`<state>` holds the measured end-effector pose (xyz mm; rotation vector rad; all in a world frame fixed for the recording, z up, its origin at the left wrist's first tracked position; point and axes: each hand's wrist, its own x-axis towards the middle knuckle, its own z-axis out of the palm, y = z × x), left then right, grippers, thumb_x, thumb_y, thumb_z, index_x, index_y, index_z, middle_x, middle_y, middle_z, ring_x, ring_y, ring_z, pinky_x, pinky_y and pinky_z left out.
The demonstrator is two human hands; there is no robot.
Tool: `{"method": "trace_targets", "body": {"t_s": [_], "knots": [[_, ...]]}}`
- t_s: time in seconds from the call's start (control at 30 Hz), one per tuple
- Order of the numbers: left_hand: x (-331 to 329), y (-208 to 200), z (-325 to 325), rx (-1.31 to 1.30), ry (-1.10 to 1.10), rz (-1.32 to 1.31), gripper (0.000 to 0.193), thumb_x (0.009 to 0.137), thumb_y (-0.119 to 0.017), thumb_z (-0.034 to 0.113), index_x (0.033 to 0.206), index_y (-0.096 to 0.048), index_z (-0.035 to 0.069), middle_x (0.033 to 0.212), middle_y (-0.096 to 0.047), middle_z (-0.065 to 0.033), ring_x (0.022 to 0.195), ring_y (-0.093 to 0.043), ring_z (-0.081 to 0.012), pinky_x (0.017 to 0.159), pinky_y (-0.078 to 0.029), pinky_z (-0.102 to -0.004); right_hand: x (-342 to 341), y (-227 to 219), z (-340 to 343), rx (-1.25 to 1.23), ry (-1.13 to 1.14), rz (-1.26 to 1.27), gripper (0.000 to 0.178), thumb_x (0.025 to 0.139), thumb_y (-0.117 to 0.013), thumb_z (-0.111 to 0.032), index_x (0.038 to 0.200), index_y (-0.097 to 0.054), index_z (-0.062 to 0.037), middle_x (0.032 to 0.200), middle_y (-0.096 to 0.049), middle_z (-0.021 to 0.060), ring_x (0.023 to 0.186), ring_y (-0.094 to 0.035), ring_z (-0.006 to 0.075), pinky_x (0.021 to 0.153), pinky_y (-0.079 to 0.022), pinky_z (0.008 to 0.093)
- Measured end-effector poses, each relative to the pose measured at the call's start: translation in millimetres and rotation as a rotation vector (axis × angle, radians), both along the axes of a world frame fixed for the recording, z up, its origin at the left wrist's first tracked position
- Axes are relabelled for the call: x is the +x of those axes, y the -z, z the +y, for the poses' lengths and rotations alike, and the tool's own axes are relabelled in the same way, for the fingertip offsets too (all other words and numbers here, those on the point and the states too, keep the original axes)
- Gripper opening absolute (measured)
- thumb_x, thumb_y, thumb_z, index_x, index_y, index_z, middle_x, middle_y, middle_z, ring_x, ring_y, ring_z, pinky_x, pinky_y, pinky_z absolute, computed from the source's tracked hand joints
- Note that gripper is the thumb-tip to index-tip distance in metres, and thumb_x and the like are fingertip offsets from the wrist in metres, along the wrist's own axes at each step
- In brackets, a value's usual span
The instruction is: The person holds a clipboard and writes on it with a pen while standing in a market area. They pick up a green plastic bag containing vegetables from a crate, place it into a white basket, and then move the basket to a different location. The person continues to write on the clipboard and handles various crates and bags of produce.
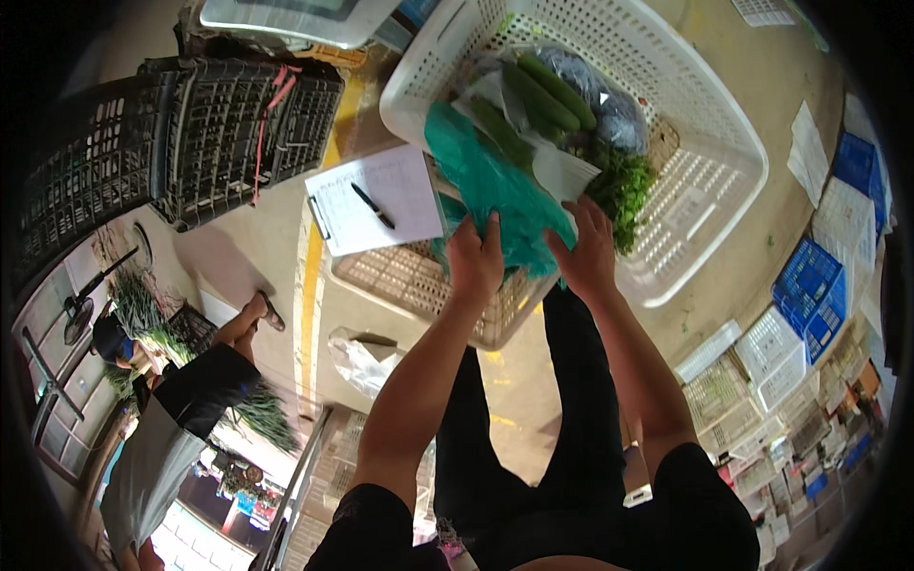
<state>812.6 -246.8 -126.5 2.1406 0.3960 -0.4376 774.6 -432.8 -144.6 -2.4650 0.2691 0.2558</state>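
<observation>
Teal plastic bag drapes over white perforated crate's near side, long axis running up-left from the hands. Left hand pinches its near end; right hand at right edge, grip unclear.

Left hand gripping thin, green plastic bag; right hand at the bag's right edge. Beyond: large white perforated plastic basket holding long dark-green vegetables and leafy greens. Slim black pen on white-papered rectangular clipboard, left of bag.
</observation>
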Motion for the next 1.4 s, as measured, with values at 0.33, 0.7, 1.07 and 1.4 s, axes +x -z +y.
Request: {"method": "trace_targets", "body": {"t_s": [0.33,0.7,1.07,1.4], "knots": [[-200.5,-63.2,103.5,-0.219,-0.610,0.252,0.023,0.100,-0.053,0.016,0.107,-0.062,-0.004,0.093,-0.065,-0.0063,0.082,-0.056,-0.0146,0.074,-0.047,-0.0305,-117.5,-22.3,59.9,0.501,-0.140,0.190,0.008,0.085,-0.068,-0.008,0.092,-0.065,-0.0062,0.086,-0.066,0.0093,0.080,-0.067,0.0278,0.067,-0.053,0.0376],[-227.9,-165.0,128.6,-0.375,-1.047,0.236,0.019,0.095,-0.062,0.016,0.107,-0.064,0.002,0.102,-0.063,-0.0063,0.089,-0.058,-0.0177,0.076,-0.048,-0.0339,-88.3,115.6,176.8,0.090,-0.723,0.695,0.040,0.091,-0.057,-0.036,0.118,-0.064,-0.0075,0.125,-0.062,0.0210,0.109,-0.061,0.0393,0.090,-0.051,0.0481],[-197.6,-210.3,149.1,-0.774,-0.991,0.023,0.032,0.106,-0.043,0.037,0.126,-0.058,0.017,0.112,-0.065,-0.0054,0.081,-0.060,-0.0130,0.080,-0.053,-0.0336,-73.5,149.3,149.1,-0.111,-0.910,0.642,0.050,0.091,-0.055,-0.026,0.137,-0.050,-0.0068,0.144,-0.049,0.0208,0.132,-0.049,0.0352,0.109,-0.041,0.0469],[-244.1,-250.7,203.4,0.395,-0.184,0.195,0.052,0.092,-0.062,0.022,0.137,-0.046,0.004,0.110,-0.064,-0.0080,0.094,-0.059,-0.0215,0.089,-0.050,-0.0393,-83.2,192.2,129.8,-0.244,-0.845,0.700,0.049,0.089,-0.056,-0.025,0.135,-0.053,-0.0088,0.145,-0.050,0.0172,0.134,-0.048,0.0334,0.109,-0.041,0.0457]]}}
